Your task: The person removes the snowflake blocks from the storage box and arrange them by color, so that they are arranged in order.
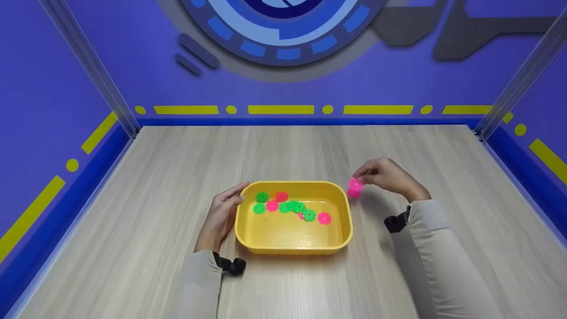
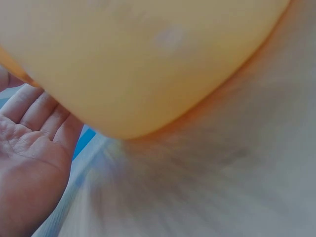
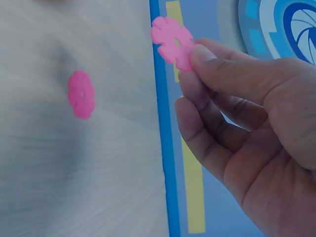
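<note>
r hand [image 1: 389, 177] pinches pink disc [image 3: 170, 42] | l hand [image 1: 220, 217] prob. holds yel. tub [image 1: 279, 235]

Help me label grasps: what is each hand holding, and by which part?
Right hand: a pink flower-shaped piece, pinched at its edge. Left hand: touching the yellow tub at its left rim; whether it grips cannot be told.

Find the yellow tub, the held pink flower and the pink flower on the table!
Yellow tub [image 1: 279, 232], head view: inside floor.
Held pink flower [image 3: 171, 43], right wrist view: middle.
Other pink flower [image 3: 79, 98], right wrist view: middle.
</note>
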Demonstrator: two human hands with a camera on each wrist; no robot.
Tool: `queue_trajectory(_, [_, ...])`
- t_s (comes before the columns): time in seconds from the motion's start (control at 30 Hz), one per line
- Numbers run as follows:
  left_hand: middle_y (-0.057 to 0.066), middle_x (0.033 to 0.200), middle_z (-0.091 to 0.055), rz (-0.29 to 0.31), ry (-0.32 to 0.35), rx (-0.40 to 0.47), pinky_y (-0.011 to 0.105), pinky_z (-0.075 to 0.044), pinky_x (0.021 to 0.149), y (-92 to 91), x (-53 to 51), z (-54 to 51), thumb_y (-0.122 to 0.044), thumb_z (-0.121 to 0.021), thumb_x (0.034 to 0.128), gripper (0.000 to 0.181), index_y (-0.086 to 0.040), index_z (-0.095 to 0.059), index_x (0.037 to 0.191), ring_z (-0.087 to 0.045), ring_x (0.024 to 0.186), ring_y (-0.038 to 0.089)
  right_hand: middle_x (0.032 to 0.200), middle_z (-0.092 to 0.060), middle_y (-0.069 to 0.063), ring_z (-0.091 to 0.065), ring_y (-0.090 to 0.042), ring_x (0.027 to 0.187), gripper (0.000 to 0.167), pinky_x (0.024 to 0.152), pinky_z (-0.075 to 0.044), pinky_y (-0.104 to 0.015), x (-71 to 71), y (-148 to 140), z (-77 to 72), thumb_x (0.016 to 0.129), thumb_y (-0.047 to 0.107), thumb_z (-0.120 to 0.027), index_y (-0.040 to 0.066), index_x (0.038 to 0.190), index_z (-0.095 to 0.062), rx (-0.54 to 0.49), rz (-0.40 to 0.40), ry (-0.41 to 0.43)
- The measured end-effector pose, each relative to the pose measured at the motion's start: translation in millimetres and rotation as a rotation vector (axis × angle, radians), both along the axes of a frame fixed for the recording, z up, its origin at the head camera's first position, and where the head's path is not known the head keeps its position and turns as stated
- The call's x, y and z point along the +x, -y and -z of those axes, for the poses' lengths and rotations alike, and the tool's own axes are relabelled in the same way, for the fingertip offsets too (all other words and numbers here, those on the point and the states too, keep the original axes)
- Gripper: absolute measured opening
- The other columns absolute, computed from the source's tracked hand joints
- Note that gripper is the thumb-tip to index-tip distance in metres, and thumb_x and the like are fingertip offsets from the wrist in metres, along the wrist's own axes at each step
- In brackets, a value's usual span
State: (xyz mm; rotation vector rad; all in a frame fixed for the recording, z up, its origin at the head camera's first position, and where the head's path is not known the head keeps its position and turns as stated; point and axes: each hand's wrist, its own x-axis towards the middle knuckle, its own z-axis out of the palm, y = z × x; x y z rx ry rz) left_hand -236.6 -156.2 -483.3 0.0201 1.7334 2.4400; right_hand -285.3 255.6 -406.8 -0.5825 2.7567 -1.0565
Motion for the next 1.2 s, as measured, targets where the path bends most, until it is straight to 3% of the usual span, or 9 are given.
queue_trajectory(0.77, [0.018,0.143,-0.049,-0.025,0.007,0.001,0.028,-0.045,0.103,-0.5,-1.4,0.0,0.004,-0.049,0.0881,0.048,0.006,-0.050,0.136,-0.049,0.129,0.020,0.097,-0.072,-0.015,-0.059,-0.020,0.082,0.017,0.075,-0.052,-0.030,-2.6,-22,29.8,0.088,0.001,-0.061,0.003,0.098,-0.075,0.081,0.114,0.046])
queue_trajectory(1.2, [0.018,0.143,-0.049,-0.023,0.011,-0.024,0.032,-0.046,0.103,-0.2,-0.5,-1.2,0.003,-0.050,0.0869,0.049,0.005,-0.050,0.136,-0.051,0.127,0.021,0.099,-0.070,-0.015,-0.055,-0.021,0.083,0.018,0.072,-0.049,-0.025,-2.4,-21,37.8,0.089,0.002,-0.061,0.001,0.101,-0.074,0.082,0.162,0.125])
